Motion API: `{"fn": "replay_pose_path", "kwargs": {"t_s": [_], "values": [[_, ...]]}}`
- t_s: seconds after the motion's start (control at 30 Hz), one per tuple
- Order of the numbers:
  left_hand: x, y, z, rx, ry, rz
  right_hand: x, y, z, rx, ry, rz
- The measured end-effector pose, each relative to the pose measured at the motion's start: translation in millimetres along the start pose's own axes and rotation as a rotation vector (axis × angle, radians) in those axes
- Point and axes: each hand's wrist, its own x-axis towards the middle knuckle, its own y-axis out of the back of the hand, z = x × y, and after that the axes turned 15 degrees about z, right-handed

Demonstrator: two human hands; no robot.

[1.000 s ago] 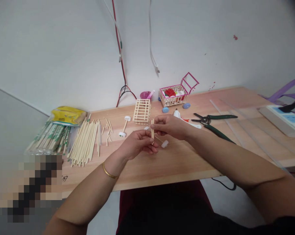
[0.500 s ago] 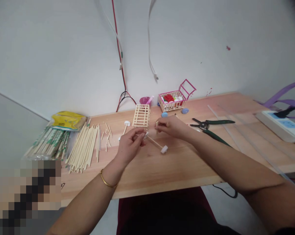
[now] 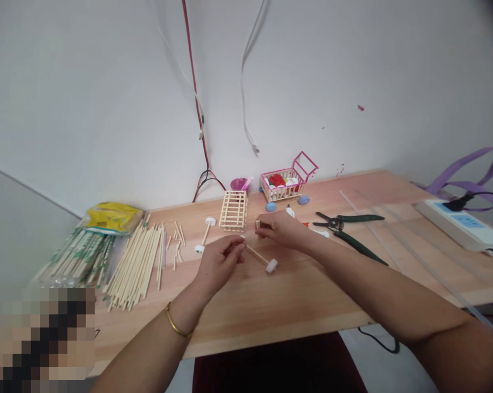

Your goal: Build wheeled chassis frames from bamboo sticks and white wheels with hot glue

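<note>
My left hand (image 3: 222, 263), fingers pinched together, grips the near end of a wooden stick axle (image 3: 256, 253) with a white wheel at each end. One wheel is partly hidden by the fingertips; the other (image 3: 272, 266) sticks out to the right. Slightly farther back, my right hand (image 3: 277, 228) is closed on what looks like a short pale stick piece (image 3: 258, 224). Between and behind the hands stands a small slatted frame of sticks (image 3: 233, 209). A second axle with white wheels (image 3: 205, 234) lies left of it.
Loose sticks (image 3: 136, 265), cut pieces (image 3: 178, 248) and packaged sticks (image 3: 78, 251) lie at the left. A pink-trimmed cart (image 3: 283, 185) stands by the wall, near blue discs (image 3: 271, 207). Green-handled pliers (image 3: 332, 222) and a power strip (image 3: 461, 221) are at the right.
The camera has tilted up slightly, so the table sits lower in view. Both hands keep nearly the same place over the table, with the axle still at my left fingertips.
</note>
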Motion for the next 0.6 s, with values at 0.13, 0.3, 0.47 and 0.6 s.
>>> {"fn": "replay_pose_path", "kwargs": {"t_s": [0.13, 0.3, 0.47, 0.6], "values": [[-0.1, 0.7, -3.3, 0.053, -0.046, -0.007, 0.1, -0.3, -0.4, 0.001, 0.012, 0.004], [0.0, 1.5, -5.1, 0.097, -0.123, -0.001, -1.1, -0.3, -2.2, -0.028, 0.037, 0.002], [0.3, 1.6, -6.6, 0.102, -0.154, 0.007, -1.0, -0.5, -3.3, -0.045, 0.022, 0.007], [-0.2, 1.5, -5.5, 0.11, -0.164, 0.026, -0.8, 4.1, -6.2, -0.07, 0.052, -0.013]]}}
